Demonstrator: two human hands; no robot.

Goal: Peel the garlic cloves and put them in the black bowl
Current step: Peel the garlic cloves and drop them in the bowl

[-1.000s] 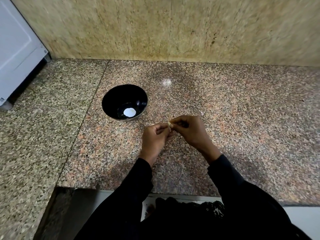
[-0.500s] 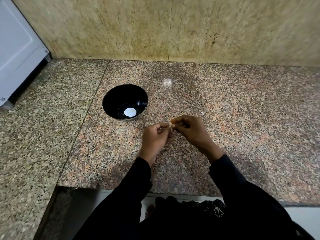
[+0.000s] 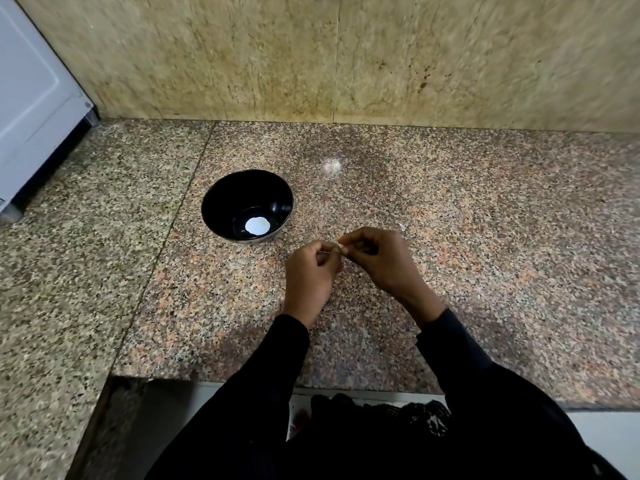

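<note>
A glossy black bowl [image 3: 221,199] stands on the speckled granite counter, left of and beyond my hands; only a round white reflection shows at its bottom. My left hand [image 3: 310,275] and my right hand [image 3: 384,263] meet fingertip to fingertip just right of the bowl. Between them they pinch a small pale garlic clove [image 3: 341,248], mostly hidden by the fingers. A tiny white scrap of peel [image 3: 401,226] lies on the counter just behind my right hand.
A stone-tiled wall [image 3: 346,57] closes the counter at the back. A white appliance [image 3: 31,98] stands at the far left. The counter's front edge [image 3: 346,384] runs below my forearms, with a step down at the lower left.
Both hands stay together on the clove, with only small finger movements. The bowl has not moved.
</note>
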